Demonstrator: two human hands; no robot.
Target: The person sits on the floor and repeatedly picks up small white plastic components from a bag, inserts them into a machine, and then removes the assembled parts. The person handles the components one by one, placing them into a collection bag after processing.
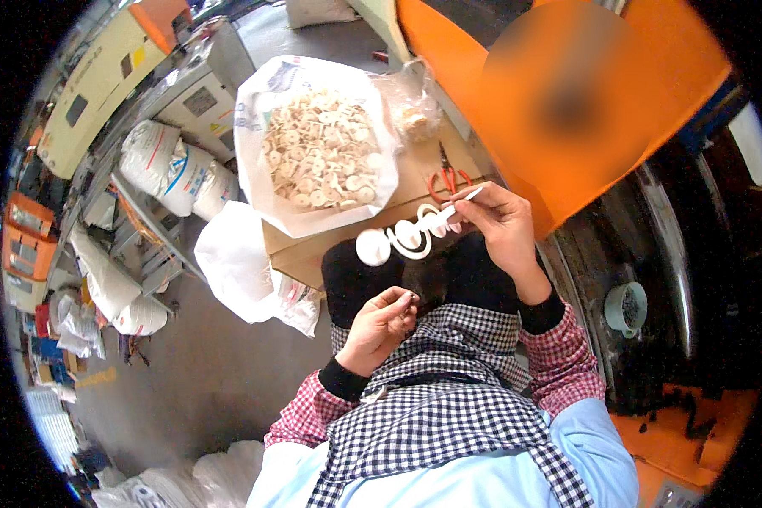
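Note:
Between the thumb and fingers of my right hand is a white moulded plastic sprue, pinched at its stem end. It stretches out to the left over my lap, with round discs and curved rings along it. My left hand hovers lower and to the left, apart from the sprue, fingers curled and pressed together. Whether anything small sits in that grip is hidden. Beyond my hands, a white sack is rolled open and full of cream-coloured round plastic parts. Red-handled pliers lie close behind my right hand.
A cardboard surface supports the sack, beside a clear plastic bag. Orange machine panels stand at the right, near a pale round tub. White sacks and machines fill the left. A blurred patch covers part of the upper right.

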